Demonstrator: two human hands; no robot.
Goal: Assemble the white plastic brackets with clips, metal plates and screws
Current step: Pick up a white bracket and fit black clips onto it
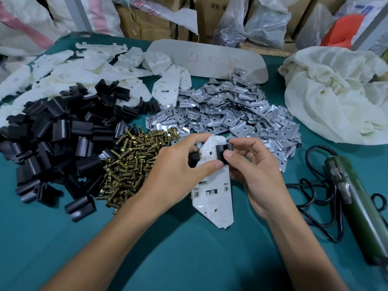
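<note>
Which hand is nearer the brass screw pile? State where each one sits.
Left. The left hand sits against the right edge of the screw pile, gripping the white bracket. The right hand is beyond the bracket, pinching a black clip on it.

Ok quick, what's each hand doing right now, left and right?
Left hand: closed, gripping the white bracket.
Right hand: closed, pinching a black clip that sits on the bracket's upper part.

Open surface (pixel 184 253) lies nearest the viewer. Black clips (pixel 54 135), screws (pixel 132 162) and metal plates (pixel 231 114) crowd the far side; a corded tool (pixel 361 206) bars the right.
</note>
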